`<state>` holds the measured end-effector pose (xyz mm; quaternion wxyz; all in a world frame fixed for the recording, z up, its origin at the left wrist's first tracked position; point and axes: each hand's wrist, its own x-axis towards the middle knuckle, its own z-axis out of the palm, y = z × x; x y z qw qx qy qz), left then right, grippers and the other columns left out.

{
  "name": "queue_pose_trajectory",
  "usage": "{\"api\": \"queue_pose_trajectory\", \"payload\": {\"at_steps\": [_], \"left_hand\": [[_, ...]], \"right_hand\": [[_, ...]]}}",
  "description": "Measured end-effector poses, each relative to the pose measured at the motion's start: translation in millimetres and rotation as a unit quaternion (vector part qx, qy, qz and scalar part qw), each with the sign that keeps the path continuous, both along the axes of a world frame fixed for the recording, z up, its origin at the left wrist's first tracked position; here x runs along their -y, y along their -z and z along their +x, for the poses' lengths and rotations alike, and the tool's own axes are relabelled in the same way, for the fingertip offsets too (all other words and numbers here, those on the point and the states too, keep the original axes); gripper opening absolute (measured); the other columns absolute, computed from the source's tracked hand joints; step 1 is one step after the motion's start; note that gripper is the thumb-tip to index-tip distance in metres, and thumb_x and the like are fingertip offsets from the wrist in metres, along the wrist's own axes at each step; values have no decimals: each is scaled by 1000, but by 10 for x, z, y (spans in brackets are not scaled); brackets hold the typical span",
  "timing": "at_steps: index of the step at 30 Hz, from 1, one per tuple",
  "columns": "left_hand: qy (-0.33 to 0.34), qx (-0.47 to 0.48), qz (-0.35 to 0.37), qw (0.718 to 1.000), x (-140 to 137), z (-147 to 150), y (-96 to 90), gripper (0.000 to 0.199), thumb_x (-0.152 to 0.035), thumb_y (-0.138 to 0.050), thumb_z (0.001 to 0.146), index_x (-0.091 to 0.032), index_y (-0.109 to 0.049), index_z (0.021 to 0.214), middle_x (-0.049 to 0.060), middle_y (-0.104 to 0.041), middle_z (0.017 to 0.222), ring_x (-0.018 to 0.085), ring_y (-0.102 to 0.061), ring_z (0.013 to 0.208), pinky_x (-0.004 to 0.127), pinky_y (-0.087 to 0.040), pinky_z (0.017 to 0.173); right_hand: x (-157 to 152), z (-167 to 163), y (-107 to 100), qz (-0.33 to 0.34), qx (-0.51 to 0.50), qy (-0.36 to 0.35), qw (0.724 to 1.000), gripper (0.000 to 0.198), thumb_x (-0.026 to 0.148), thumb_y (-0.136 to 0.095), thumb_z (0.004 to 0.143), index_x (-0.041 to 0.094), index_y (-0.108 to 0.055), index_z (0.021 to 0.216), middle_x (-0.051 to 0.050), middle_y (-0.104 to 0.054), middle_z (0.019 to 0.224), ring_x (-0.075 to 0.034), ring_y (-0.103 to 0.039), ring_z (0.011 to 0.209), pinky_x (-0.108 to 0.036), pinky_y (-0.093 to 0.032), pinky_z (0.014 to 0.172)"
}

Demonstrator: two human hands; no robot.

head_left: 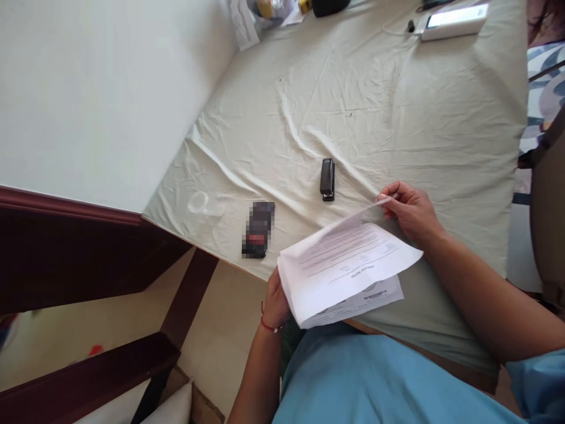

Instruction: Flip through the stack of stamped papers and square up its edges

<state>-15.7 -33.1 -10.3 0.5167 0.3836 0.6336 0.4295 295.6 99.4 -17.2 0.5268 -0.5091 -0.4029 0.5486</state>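
Note:
Several printed paper sheets (344,265) are held between my two hands over the table's near edge. My left hand (277,300), with a red string at its wrist, grips their left side; its fingertips are hidden behind the paper. Between thumb and fingers my right hand (408,212) pinches the far right corner of the top sheet, which is lifted and curved. Under it, printed text shows on another sheet, and a lower sheet with a barcode sticks out near my blue shirt. Beyond the papers a small black stapler (327,179) lies on the cloth.
A dark, pixel-blurred object (259,229) lies left of the papers, beside a clear round plastic container (198,202). A white device with a cable (457,23) lies at the far right. The pale cloth (371,106) is wrinkled; a white wall (101,88) borders the table's left.

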Motion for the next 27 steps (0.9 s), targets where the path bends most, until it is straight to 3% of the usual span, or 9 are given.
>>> {"api": "queue_pose_trajectory", "payload": {"at_steps": [2, 4, 7, 10, 12, 15, 18, 22, 27], "left_hand": [[-20, 50, -44, 998, 10, -2, -62, 43, -61, -70, 83, -23, -76, 102, 9, -80, 107, 32, -75, 97, 44, -63, 79], [-30, 84, -75, 993, 19, 2, -153, 35, -58, -66, 86, -24, -75, 90, 8, -78, 89, 26, -73, 75, 39, -61, 62], [-46, 171, -186, 966, 19, 60, -355, 23, -40, -78, 76, -23, -63, 71, -4, -53, 52, 7, -35, 34, 23, -34, 33], [-89, 204, -259, 940, 10, 165, -556, 27, -27, -78, 72, -21, -53, 66, -9, -41, 49, 1, -20, 33, 17, -21, 31], [-97, 182, -250, 946, 19, 216, -633, 23, -28, -77, 72, -21, -56, 69, -9, -44, 50, 2, -23, 33, 18, -22, 30], [-87, 120, -182, 972, 75, 239, -634, 19, -37, -73, 79, -22, -68, 88, -3, -66, 66, 11, -52, 43, 23, -42, 39], [-99, 72, -122, 985, 165, 256, -544, 34, -43, -67, 85, -23, -70, 113, 4, -80, 95, 22, -75, 78, 29, -60, 65], [-103, 34, -98, 989, 274, 330, -422, 52, -44, -62, 90, -19, -63, 136, 8, -79, 117, 28, -74, 107, 34, -60, 88], [-68, 31, -68, 995, 366, 362, -288, 55, -49, -62, 93, -20, -63, 140, 10, -74, 130, 29, -69, 121, 35, -57, 100]], "right_hand": [[-8, 4, 6, 0, -1, 2, 1000, 19, 34, -82, 78, 24, -67, 77, 0, -66, 74, -11, -48, 57, -27, -40, 51], [-19, 13, 19, -1, -2, 1, 1000, 20, 35, -83, 77, 24, -67, 77, 0, -67, 76, -12, -48, 57, -27, -40, 50], [-31, 30, 37, -7, -12, 0, 1000, 23, 37, -84, 75, 24, -66, 77, -1, -67, 76, -11, -48, 57, -26, -41, 49], [-33, 43, 47, -17, -21, -30, 999, 25, 40, -87, 76, 23, -68, 78, -1, -69, 78, -10, -49, 57, -24, -44, 50], [-30, 43, 45, -36, -25, -68, 997, 30, 48, -85, 79, 22, -71, 80, -3, -71, 81, -11, -55, 60, -24, -49, 52], [-21, 30, 43, -83, -51, -113, 989, 44, 65, -75, 83, 22, -76, 90, -8, -75, 89, -15, -67, 73, -26, -58, 59], [-8, 22, 54, -100, -82, -110, 986, 51, 69, -72, 83, 24, -77, 106, -10, -77, 109, -20, -73, 98, -27, -65, 73], [37, 28, 28, -113, -118, -124, 979, 53, 62, -78, 83, 29, -70, 123, -7, -74, 127, -22, -70, 119, -32, -64, 92], [106, -15, -91, -190, -210, -217, 934, 58, 54, -91, 69, 24, -73, 116, -8, -80, 112, -28, -78, 93, -42, -67, 83]]}}
